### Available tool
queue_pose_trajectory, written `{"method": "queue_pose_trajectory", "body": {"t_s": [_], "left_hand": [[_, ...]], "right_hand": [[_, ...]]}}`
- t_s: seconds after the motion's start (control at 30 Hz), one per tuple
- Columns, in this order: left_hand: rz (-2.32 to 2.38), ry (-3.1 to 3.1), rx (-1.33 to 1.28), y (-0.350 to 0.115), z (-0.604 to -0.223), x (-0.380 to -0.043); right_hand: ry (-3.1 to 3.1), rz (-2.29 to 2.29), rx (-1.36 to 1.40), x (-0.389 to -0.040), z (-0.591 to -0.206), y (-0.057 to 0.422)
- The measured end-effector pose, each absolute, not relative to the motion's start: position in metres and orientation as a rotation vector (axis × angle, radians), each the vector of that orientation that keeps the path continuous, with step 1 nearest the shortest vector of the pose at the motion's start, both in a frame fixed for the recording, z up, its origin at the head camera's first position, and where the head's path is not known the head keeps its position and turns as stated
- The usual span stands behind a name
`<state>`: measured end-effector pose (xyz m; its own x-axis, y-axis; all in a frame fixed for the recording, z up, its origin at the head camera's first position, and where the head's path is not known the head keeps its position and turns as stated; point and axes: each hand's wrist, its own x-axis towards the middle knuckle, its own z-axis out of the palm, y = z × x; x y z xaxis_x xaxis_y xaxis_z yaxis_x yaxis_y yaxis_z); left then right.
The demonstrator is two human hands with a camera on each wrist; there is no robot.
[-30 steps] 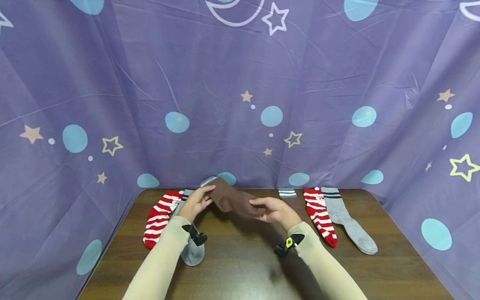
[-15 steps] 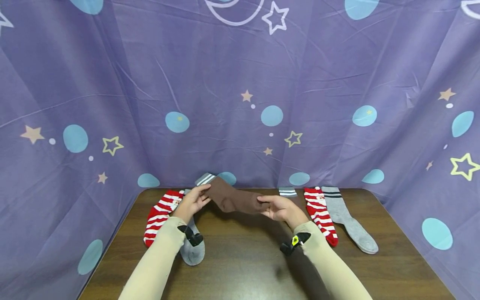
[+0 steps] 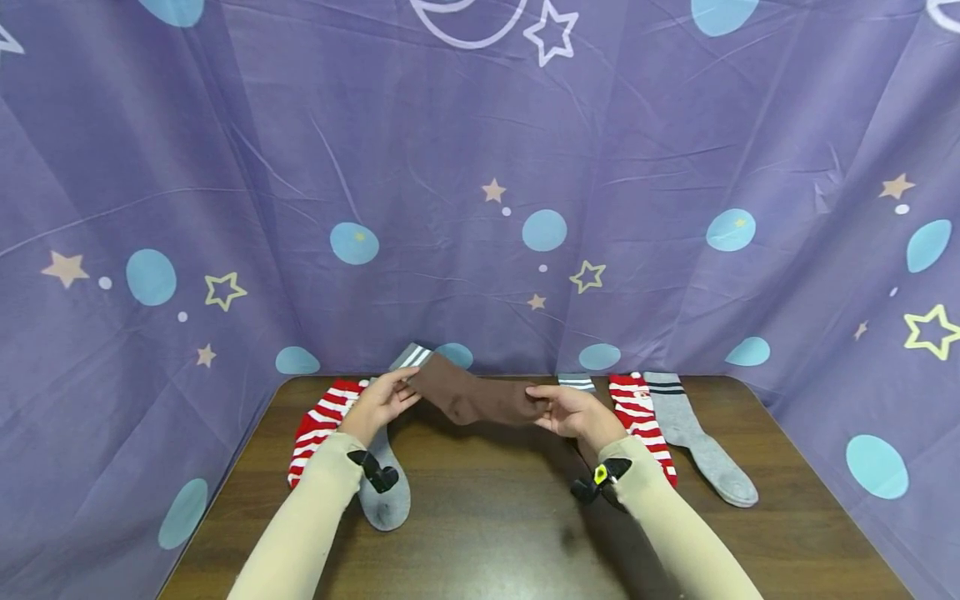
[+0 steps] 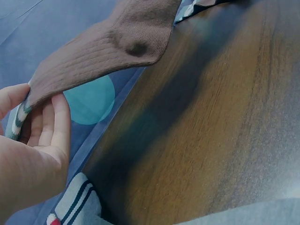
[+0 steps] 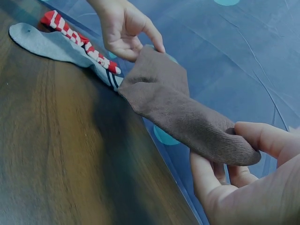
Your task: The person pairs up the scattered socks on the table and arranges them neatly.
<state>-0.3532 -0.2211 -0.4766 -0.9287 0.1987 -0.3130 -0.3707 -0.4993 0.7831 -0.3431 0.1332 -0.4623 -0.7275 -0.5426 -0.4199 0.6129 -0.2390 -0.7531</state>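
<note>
A brown sock (image 3: 480, 398) with a grey cuff and white stripes is stretched between both hands, raised over the far part of the table. My left hand (image 3: 381, 405) pinches it near the cuff, thumb on top and fingers beneath, as the left wrist view shows. At the toe end my right hand (image 3: 576, 414) pinches it the same way; the toe (image 5: 248, 152) pokes out between thumb and fingers in the right wrist view. The heel (image 4: 140, 47) sags between the two hands. Behind the right hand shows the striped cuff of another brown sock (image 3: 576, 382), mostly hidden.
On the left of the wooden table (image 3: 480, 517) lie a red-and-white striped sock (image 3: 318, 429) and a grey sock (image 3: 386, 492), partly under the left arm. At right are another red-and-white sock (image 3: 647, 425) and grey sock (image 3: 705, 446). A purple curtain (image 3: 450, 167) hangs behind.
The right hand has moved right and slightly up, the left hand slightly left. The brown sock is drawn out straighter, and more of its striped cuff shows.
</note>
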Motion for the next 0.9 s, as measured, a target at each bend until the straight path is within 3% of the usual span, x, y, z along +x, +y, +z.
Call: {"method": "queue_pose_trajectory", "body": {"t_s": [0.9], "left_hand": [[2.256, 1.509, -0.226, -0.233, -0.481, -0.352]], "right_hand": [[1.374, -2.010, 0.107, -0.349, -0.454, 0.147]]}}
